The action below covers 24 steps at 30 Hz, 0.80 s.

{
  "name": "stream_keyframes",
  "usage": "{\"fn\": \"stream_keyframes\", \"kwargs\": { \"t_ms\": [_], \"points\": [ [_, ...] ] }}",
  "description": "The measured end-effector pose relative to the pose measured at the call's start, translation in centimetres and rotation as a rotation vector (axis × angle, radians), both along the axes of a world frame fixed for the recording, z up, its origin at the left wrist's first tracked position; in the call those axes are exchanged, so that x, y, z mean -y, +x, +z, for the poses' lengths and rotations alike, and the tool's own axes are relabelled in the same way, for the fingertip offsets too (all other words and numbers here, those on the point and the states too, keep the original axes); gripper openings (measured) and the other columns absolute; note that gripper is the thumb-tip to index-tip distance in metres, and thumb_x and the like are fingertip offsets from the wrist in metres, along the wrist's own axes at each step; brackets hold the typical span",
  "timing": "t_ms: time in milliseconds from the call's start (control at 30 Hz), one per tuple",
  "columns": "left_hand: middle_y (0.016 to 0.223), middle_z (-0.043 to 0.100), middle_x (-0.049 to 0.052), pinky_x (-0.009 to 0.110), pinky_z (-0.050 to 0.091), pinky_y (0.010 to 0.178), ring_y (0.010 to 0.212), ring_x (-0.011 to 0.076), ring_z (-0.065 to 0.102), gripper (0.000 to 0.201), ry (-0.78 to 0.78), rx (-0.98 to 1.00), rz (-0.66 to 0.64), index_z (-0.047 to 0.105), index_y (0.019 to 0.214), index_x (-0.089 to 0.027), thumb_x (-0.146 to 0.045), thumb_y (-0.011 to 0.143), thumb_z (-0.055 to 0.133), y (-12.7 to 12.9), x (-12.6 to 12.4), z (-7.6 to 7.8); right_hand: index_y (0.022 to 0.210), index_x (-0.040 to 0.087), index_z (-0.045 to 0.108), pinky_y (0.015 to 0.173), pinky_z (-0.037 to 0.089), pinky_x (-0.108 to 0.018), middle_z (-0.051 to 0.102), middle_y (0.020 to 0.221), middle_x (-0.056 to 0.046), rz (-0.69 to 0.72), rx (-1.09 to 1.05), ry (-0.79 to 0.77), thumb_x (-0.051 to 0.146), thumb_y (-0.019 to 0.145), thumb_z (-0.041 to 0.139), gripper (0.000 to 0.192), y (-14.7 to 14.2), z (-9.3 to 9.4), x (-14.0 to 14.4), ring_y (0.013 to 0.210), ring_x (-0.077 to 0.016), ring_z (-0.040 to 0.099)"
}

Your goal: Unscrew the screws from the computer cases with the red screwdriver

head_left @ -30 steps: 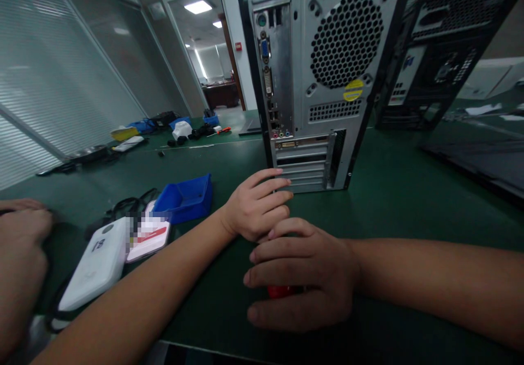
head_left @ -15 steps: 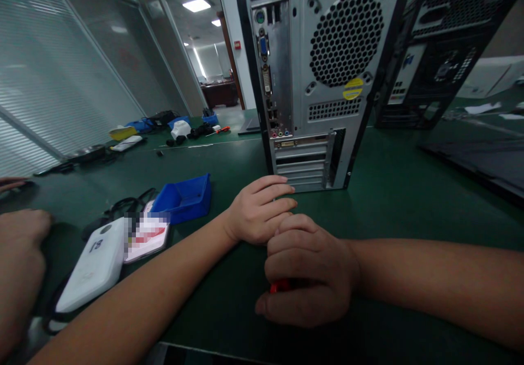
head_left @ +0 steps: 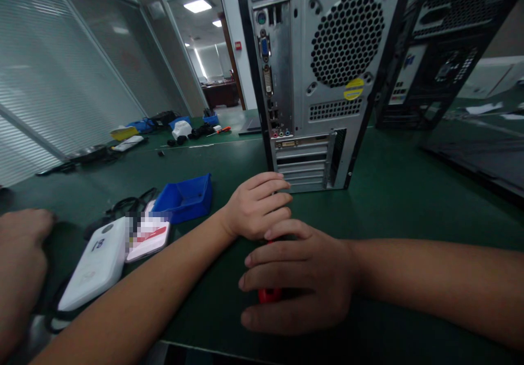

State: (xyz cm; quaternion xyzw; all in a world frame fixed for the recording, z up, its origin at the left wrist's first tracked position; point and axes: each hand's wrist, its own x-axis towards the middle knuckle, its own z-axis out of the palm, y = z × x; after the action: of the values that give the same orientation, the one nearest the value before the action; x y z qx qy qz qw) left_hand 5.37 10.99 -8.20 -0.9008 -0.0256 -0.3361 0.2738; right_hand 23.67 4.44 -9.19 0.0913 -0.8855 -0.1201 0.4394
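Note:
My right hand (head_left: 301, 275) lies on the green table (head_left: 393, 190) with its fingers stretched leftward over a small red object (head_left: 269, 295), of which only a bit shows under the fingers. My left hand (head_left: 256, 207) rests just beyond it, fingers loosely curled, touching my right hand's knuckles. What the left hand has under it is hidden. Both hands sit right in front of the lower rear of an upright silver computer case (head_left: 319, 81).
A blue plastic bin (head_left: 186, 197), a white device (head_left: 96, 264), a card and black cables lie to the left. Another person's hand (head_left: 20, 261) is at the far left edge. A black open case (head_left: 442, 54) stands at the back right. Tools clutter the far table.
My right hand has uncurled from a fist into flat, stretched fingers over the red object, which sits slightly further left. My left hand has barely moved.

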Motion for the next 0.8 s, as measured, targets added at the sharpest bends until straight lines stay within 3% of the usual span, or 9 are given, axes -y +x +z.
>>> {"fn": "stream_keyframes", "kwargs": {
  "t_ms": [233, 433, 600, 800],
  "points": [
    [0.096, 0.076, 0.002, 0.042, 0.055, 0.106, 0.106, 0.0198, 0.069, 0.022, -0.040, 0.023, 0.026, 0.061, 0.083, -0.018, -0.026, 0.096, 0.046, 0.26, 0.28, 0.04, 0.099, 0.027, 0.080, 0.088, 0.046, -0.033, 0.077, 0.101, 0.001, 0.035, -0.095, -0.063, 0.028, 0.093, 0.067, 0.015, -0.08, 0.10, -0.02, 0.095, -0.0140, 0.069],
    [0.095, 0.075, 0.003, 0.043, 0.055, 0.105, 0.106, 0.0201, 0.069, 0.023, -0.050, 0.014, 0.021, 0.061, 0.084, -0.018, -0.027, 0.096, 0.044, 0.29, 0.30, 0.02, 0.098, 0.027, 0.079, 0.083, 0.046, -0.035, 0.077, 0.102, 0.002, 0.042, -0.094, -0.036, 0.028, 0.092, 0.066, 0.015, 0.07, -0.06, 0.02, 0.094, -0.0148, 0.069],
    [0.095, 0.075, 0.002, 0.042, 0.054, 0.106, 0.106, 0.0198, 0.068, 0.022, -0.034, -0.004, 0.022, 0.061, 0.085, -0.018, -0.028, 0.095, 0.045, 0.26, 0.22, -0.17, 0.084, 0.025, 0.078, 0.076, 0.045, -0.034, 0.076, 0.088, 0.004, 0.062, -0.134, -0.029, 0.027, 0.079, 0.078, 0.005, -0.13, -0.24, 0.07, 0.084, -0.0145, 0.067],
    [0.095, 0.074, 0.003, 0.041, 0.052, 0.109, 0.106, 0.0204, 0.068, 0.023, -0.014, -0.069, -0.012, 0.061, 0.083, -0.019, -0.031, 0.094, 0.046, 0.75, 0.00, -0.64, 0.065, 0.022, 0.061, 0.063, 0.039, -0.032, 0.059, 0.062, 0.006, 0.078, -0.195, -0.059, 0.020, 0.071, 0.085, 0.025, -0.73, -0.46, 0.19, 0.067, -0.0144, 0.058]
  ]
}}
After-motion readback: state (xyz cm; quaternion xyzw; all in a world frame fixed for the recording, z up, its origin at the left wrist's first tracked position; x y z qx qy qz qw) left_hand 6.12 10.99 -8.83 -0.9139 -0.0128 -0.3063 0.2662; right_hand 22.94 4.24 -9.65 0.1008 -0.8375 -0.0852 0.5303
